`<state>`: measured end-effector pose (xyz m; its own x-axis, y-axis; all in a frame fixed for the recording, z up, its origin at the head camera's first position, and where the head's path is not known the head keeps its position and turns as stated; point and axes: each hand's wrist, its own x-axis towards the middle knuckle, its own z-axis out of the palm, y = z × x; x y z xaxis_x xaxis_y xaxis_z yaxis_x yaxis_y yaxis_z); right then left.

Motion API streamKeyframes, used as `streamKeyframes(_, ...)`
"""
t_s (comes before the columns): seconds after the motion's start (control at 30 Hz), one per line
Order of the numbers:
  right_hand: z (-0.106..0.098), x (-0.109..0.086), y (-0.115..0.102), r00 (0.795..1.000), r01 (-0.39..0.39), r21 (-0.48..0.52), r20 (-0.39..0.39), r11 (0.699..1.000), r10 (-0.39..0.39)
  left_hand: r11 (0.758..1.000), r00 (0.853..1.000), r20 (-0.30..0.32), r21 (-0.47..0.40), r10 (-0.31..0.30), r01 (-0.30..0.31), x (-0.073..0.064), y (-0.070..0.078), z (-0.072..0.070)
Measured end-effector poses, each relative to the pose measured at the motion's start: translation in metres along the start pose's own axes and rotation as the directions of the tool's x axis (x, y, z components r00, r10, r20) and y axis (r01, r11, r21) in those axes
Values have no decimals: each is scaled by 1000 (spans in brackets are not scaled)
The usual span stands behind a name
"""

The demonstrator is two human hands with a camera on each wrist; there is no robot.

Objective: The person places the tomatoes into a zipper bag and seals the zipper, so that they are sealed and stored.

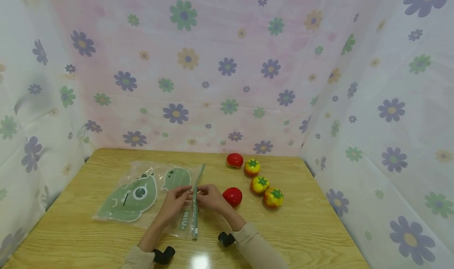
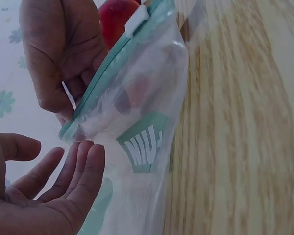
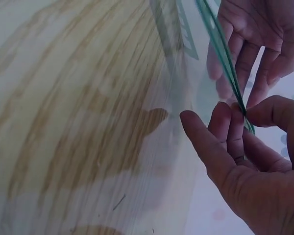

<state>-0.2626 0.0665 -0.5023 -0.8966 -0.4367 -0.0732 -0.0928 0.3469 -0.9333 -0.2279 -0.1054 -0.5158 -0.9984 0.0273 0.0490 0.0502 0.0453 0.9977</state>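
Observation:
A clear zip bag [image 1: 159,212] with green cartoon prints lies flat on the table, its green zip edge [image 1: 195,210] toward the right. My right hand [image 1: 213,198] pinches that edge between thumb and fingers, plainly seen in the right wrist view. On the bag's other side is my left hand [image 1: 176,201]; its fingers [image 2: 90,169] are loosely extended at the film just below the zip, the thumb apart. A white slider [image 2: 137,21] sits toward the near end of the zip. Whether the bag's mouth is parted is hard to tell.
Just right of my right hand lies a shiny red fruit [image 1: 232,197]. Another red fruit [image 1: 235,160] is farther back. Three yellow-orange fruits [image 1: 260,185] with green star-shaped tops stand to the right. Patterned flower cloth [image 1: 213,139] walls the table's back and sides.

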Motion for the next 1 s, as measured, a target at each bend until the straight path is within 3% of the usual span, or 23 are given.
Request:
streamKeyframes(0.2,2,2,2,1000,7,-85,-24,996,-9,999,999,-31,35,13,-12,-4,5,3)
streamKeyframes(0.43,3,3,4,999,33,-119,-38,992,-38,997,998,-64,79,25,-20,-2,5,6)
streamKeyframes(0.67,6,-2,1,988,114,-169,-80,979,-129,998,994,-107,65,-14,21,1,8,9)
streamKeyframes(0.8,7,-7,-3,982,153,-160,-89,975,-169,996,994,-112,90,-7,17,0,12,10)
streamKeyframes(1.0,7,-12,-3,955,261,-203,-89,944,-283,994,992,-125,112,1,13,0,14,9)
